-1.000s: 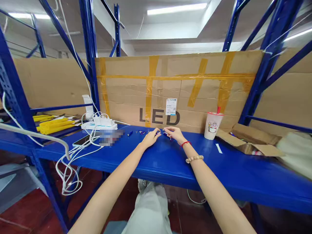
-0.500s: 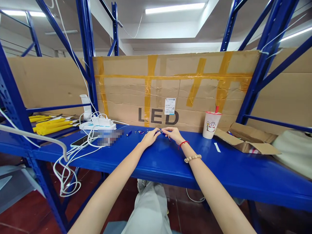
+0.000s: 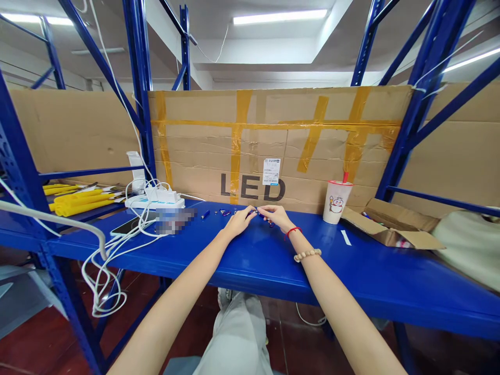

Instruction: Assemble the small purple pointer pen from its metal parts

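My left hand (image 3: 239,221) and my right hand (image 3: 275,215) meet fingertip to fingertip just above the blue table. Between them is a small dark blue piece (image 3: 256,211), pinched from both sides and mostly hidden by the fingers; its kind is too small to make out. More small blue and reddish bits (image 3: 270,223) show under my right fingers. To the left of my hands lie a short blue cylinder (image 3: 205,214) and a few small shiny blue parts (image 3: 225,212). A red string and a beaded bracelet are on my right wrist.
A paper cup (image 3: 336,202) with a red straw stands right of my hands, near a white strip (image 3: 346,237) and an open cardboard box (image 3: 385,224). On the left are a power strip (image 3: 158,200), tangled white cables, a phone (image 3: 125,227) and yellow-handled tools (image 3: 84,202).
My hands stay together on the small blue piece, nearly unmoved. The whole view has shifted slightly.
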`<state>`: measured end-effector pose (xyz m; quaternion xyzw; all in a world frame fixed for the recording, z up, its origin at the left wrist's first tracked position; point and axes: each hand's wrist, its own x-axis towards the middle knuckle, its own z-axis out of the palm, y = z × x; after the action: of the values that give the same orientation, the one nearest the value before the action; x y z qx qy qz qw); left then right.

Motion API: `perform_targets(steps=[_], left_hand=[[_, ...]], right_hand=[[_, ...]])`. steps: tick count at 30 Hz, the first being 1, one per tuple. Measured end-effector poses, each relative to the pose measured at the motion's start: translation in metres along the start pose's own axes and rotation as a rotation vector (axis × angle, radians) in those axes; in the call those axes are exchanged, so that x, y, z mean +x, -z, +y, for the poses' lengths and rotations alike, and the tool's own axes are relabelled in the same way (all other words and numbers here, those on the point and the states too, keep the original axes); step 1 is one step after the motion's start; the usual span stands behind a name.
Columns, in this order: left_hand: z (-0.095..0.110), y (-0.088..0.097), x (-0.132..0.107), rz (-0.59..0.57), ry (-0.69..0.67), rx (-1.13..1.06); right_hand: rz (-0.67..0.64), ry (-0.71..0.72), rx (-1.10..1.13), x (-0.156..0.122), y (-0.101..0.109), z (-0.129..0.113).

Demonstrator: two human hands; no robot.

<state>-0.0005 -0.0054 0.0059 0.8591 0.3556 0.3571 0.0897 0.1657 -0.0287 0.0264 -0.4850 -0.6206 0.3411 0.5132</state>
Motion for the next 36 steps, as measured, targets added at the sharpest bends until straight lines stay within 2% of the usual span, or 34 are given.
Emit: perform_targets(steps=[12,18,27,36], left_hand=[[0.019,0.002,-0.006,0.032,-0.021,0.052],[0.022,0.003,-0.007,0.038,-0.030,0.075],[0.023,0.003,-0.006,0.062,0.002,0.068],[0.025,0.003,-0.008,0.064,-0.034,0.021]], right_hand=[[-0.062,-0.205,-0.003,0.000,0.007,0.003],[-0.093,-0.225,0.034,-0.002,0.009,0.001],[-0.067,-0.206,0.093,-0.003,0.005,-0.003],[-0.139,-0.267,0.094,-0.006,0.009,-0.006]])
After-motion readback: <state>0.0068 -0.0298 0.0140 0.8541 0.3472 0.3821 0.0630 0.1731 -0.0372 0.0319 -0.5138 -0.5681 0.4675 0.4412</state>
